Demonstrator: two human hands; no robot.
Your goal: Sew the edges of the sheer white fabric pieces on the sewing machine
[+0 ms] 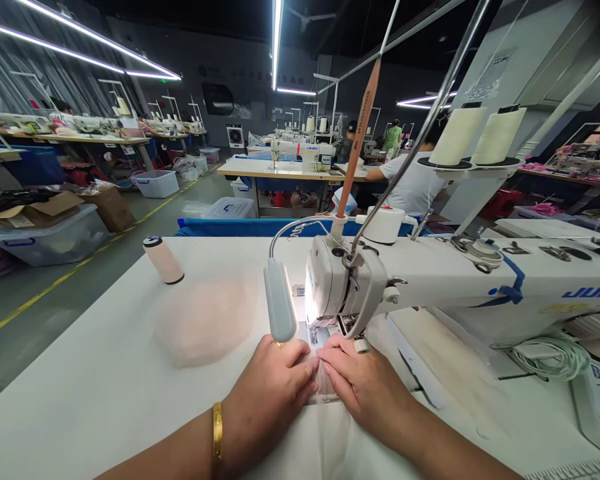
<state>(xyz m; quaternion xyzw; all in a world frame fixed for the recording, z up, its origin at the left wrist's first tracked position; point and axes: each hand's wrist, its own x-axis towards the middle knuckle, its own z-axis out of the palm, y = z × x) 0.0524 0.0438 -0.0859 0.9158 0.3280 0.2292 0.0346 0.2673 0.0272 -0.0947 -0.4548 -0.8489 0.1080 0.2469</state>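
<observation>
Here, left hand point(275, 393) and right hand point(367, 380) both pinch sheer fabric point(325, 380) at sewing machine point(347, 280) needle; grips narrow.

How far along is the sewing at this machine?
Done: no finished seam can be made out. In hand: the left hand and right hand hold sheer fabric close to the presser foot. Left: the fabric on the near side probably remains; the pale heap on the table may be waiting or finished, I cannot tell which.
</observation>
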